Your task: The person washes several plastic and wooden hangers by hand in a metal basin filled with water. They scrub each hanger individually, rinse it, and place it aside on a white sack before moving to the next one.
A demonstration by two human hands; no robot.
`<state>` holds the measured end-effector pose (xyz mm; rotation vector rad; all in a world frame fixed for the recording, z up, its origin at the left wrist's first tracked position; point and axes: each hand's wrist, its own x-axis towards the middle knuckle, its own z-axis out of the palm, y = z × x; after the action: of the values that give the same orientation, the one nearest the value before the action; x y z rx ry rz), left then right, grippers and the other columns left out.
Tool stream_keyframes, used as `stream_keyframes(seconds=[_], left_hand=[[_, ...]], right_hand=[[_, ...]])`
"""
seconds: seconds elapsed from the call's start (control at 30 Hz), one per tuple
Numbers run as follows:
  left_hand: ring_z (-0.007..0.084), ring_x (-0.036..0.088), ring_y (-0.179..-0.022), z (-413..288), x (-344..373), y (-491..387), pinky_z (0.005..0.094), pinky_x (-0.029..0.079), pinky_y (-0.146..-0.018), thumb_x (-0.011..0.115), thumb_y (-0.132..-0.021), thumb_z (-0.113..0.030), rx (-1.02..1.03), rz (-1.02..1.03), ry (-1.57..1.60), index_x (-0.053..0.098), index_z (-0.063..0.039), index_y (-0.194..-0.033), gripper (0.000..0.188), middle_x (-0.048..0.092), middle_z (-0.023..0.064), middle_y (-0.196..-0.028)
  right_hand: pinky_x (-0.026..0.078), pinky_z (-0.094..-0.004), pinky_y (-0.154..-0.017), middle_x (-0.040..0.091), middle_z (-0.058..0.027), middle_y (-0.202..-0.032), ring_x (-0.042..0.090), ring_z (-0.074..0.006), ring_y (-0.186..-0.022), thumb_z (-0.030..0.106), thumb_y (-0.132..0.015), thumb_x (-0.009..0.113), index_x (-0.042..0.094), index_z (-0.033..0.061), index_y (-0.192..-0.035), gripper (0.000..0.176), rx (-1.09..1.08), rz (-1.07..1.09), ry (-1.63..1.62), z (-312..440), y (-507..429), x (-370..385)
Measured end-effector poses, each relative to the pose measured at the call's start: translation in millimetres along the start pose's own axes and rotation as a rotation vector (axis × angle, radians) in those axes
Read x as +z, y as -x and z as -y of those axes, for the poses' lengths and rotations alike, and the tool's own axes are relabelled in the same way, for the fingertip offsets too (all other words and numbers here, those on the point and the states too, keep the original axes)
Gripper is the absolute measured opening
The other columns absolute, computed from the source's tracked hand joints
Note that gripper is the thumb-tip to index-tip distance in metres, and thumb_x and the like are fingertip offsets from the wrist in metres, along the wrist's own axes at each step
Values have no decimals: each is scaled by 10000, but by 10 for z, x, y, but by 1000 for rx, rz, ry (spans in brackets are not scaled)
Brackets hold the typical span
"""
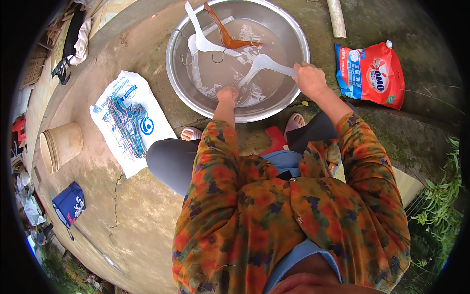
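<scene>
A wide metal basin of cloudy water is in front of me. My right hand grips one end of a white clothes hanger at the basin's right rim. The hanger's other arm slopes down into the water. My left hand is low in the basin by that lower end, its fingers partly hidden at the water, so whether it holds anything is unclear. A brown wooden hanger and another white hanger lean at the far side. A further white hanger lies at the left, partly under water.
Right of the basin lies a red OMO detergent bag, below a pale pipe. Several thin coloured hangers lie on a white sack at left. Beyond are a beige bucket and a blue bag. Plants edge the right.
</scene>
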<state>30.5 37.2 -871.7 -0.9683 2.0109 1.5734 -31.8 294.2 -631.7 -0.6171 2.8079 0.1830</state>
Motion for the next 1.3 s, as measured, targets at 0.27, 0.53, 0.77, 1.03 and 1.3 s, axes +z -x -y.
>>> stream_keyframes(seconds=[0.27,0.53,0.77,1.03,1.3], left_hand=[[291,689,-969,-558,-260,79,354,571,-816,524,-987,-118,-22,169,450,662,43,-1116,248,697,142,-989],[301,679,-1020,82,-372,-169,424,552,-907,508,-972,-162,-176,-189,217,634,67,-1139,310,686,161,-1074],[335,675,-1068,-1252,-26,747,426,565,-965,472,-1035,-75,103,638,954,581,119,-1177,264,653,233,-1150],[253,687,-969,-1077,-472,602,334,572,-855,500,-1025,-132,156,242,584,633,58,-1138,259,686,166,-1078],[222,699,-880,469,-295,-783,329,568,-777,579,-932,-148,-5,-178,-462,686,-37,-1080,213,709,100,-1000]], right_hand=[[558,-493,-790,664,-173,-999,685,-365,-936,230,-892,691,628,52,-1010,222,5,-10,-14,-40,26,93],[568,-431,-796,666,-148,-1031,698,-325,-949,238,-901,673,672,66,-1043,223,26,41,-17,70,56,104],[548,-465,-831,656,-161,-1056,672,-356,-995,328,-894,708,660,62,-1067,321,14,51,-106,117,-8,36],[541,-458,-873,639,-152,-1109,662,-342,-1044,392,-885,720,661,79,-1129,401,38,-80,-93,222,-38,-435],[545,-463,-839,630,-149,-1061,664,-350,-1010,371,-855,753,644,76,-1104,401,101,-184,-208,-83,26,-102]])
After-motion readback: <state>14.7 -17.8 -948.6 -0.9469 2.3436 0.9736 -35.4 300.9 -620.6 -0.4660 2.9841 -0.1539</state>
